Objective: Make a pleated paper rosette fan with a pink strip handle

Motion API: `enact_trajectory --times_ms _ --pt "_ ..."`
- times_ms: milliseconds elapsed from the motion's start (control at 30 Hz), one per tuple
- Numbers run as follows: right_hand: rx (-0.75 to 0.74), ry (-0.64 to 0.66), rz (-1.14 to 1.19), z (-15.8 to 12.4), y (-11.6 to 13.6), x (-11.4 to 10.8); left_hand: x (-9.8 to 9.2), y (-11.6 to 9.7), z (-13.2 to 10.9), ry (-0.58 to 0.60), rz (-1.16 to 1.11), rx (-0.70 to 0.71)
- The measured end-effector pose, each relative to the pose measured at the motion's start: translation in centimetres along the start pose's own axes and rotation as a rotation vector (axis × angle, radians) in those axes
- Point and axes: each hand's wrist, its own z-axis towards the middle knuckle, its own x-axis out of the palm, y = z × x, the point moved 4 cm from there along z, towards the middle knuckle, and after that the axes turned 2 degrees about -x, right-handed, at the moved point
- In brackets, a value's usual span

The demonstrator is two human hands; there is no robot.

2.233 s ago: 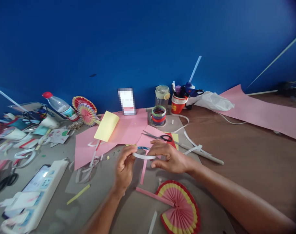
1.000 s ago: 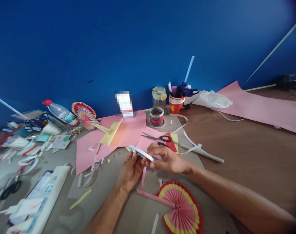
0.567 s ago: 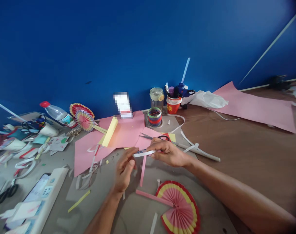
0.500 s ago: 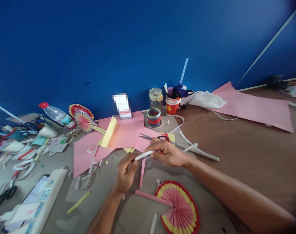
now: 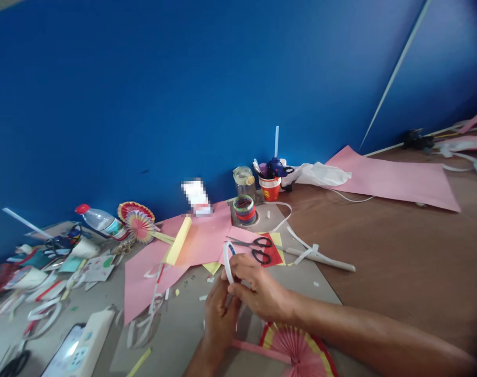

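In front of me, my right hand (image 5: 259, 290) grips a narrow roll of white tape (image 5: 228, 261) with thumb and fingers. The roll stands nearly upright, and a bit of blue shows at its inner side. My left hand (image 5: 219, 314) is closed at the roll's lower end, its fingertips partly hidden by the right hand. Below the hands lies a pleated paper fan (image 5: 285, 343) in pink, yellow and red, partly covered by my right forearm. A pink paper strip (image 5: 257, 349) reaches left from it. Black-handled scissors (image 5: 262, 250) rest open just beyond my hands.
Pink paper sheets (image 5: 210, 238) and a folded yellow strip (image 5: 179, 241) lie ahead. Tape rolls (image 5: 245, 212), a jar (image 5: 244, 180) and a red cup of tools (image 5: 269, 189) stand by the blue wall. A power strip (image 5: 91, 340) and paper scraps are at left; a craft knife (image 5: 320, 258) lies right.
The tape roll has turned from lying nearly flat to nearly upright. My hands have come closer together and lower in view, and the scissors now show fully. The camera view has shifted.
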Motion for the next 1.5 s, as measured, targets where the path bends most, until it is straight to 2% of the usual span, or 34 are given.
enact_trajectory --times_ms 200,367,500,667,833,1033,1267,1367,1500 --pt "-0.115 0.017 -0.063 0.6 0.2 -0.3 -0.8 -0.3 -0.4 -0.185 0.012 0.09" --pt "-0.158 -0.067 -0.256 0.4 -0.3 -1.0 -1.8 -1.4 -0.8 -0.315 0.0 0.173" --pt "-0.226 0.009 -0.413 0.1 -0.4 -0.7 -2.0 -1.2 -1.0 -0.256 0.034 0.179" --pt "-0.302 0.076 -0.515 -0.1 -0.2 0.3 -1.4 -1.3 -1.0 -0.176 0.22 0.261" --pt "-0.266 0.06 -0.59 -0.2 -0.6 0.5 -0.6 -1.7 -1.0 -0.154 0.278 0.327" --pt "-0.233 0.052 -0.62 -0.2 -0.9 0.1 -0.2 -0.9 -1.3 -0.135 0.337 0.313" --pt "-0.204 0.057 -0.616 -0.1 -1.1 -0.2 -0.5 -1.3 -0.8 -0.105 0.234 0.299" --pt "-0.211 0.047 -0.625 0.0 -1.2 -0.4 -0.8 -1.4 -0.5 -0.131 0.259 0.271" --pt "-0.23 0.056 -0.658 0.1 -1.4 -0.3 -1.3 -1.6 -0.3 -0.227 0.369 0.332"
